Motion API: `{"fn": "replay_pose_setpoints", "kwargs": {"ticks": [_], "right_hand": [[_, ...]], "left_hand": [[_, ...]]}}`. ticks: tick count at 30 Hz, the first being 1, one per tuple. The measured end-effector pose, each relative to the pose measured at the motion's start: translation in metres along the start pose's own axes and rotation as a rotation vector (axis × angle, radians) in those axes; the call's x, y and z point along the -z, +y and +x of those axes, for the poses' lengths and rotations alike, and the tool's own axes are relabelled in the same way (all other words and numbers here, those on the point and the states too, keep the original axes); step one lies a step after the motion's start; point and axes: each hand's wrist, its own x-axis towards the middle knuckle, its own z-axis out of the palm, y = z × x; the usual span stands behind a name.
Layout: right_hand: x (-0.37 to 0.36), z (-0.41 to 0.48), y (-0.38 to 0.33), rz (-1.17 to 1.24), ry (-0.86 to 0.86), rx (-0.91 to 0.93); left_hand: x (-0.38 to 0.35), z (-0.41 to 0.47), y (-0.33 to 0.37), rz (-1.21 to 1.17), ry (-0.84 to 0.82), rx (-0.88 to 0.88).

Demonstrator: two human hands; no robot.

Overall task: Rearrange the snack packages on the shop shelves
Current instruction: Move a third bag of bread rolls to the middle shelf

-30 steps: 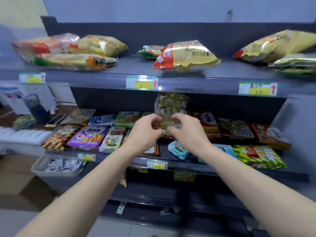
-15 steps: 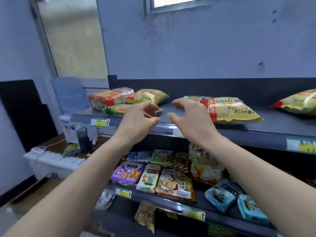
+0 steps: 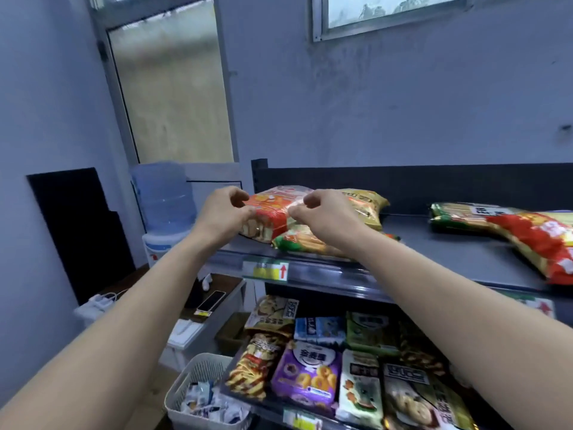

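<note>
top shelf, dark grey metal, left end: orange-red clear-wrapped snack package, lying flat at the corner, partly stacked over a green-ended yellow snack package that reaches the shelf's front edge. behind them, a yellow foil chip bag, near the back panel.

left hand: raised in front of the orange-red package's left end, fingers curled, thumb and forefinger drawn near each other; whether they pinch the wrapper cannot be told. right hand: over the package's right side, fingers curled, thumb and forefinger closing at the wrapper's top edge; actual grip cannot be told.

top shelf, right part: green-edged flat biscuit package, and overlapping it toward the front a large red-and-yellow chip bag. well apart from the left group.

shelf edge: yellow-green price label with red arrow.

lower shelf: purple ring-snack package, red-and-yellow striped stick-snack bag, white-and-green biscuit package, pale blue package, others in rows, lying flat.

left of the shelving: white perforated plastic basket holding small wrapped items; blue water bottle on a white dispenser; smartphone on a brown tabletop.
</note>
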Motion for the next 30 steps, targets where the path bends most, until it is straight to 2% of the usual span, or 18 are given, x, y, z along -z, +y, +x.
{"fn": "replay_pose_setpoints", "kwargs": {"ticks": [5,9,13,20,27,30], "right_hand": [[-0.035,0.045,-0.015,0.305,-0.072,-0.323],[-0.053,0.076,-0.022,0.494,-0.064,-0.439],[-0.068,0.103,-0.018,0.531,-0.066,-0.535],[-0.08,0.11,-0.013,0.579,-0.069,-0.609],[-0.096,0.118,-0.004,0.711,0.094,-0.586],[-0.1,0.114,-0.005,0.759,0.112,-0.582]], "left_hand": [[0.001,0.052,-0.049,-0.011,-0.037,0.097],[-0.012,0.084,-0.067,-0.065,-0.114,0.18],[-0.025,0.111,-0.083,-0.153,-0.151,0.3],[-0.043,0.131,-0.102,-0.377,-0.211,0.451],[-0.037,0.129,-0.108,-0.364,-0.134,0.467],[-0.028,0.121,-0.11,-0.349,-0.063,0.459]]}}
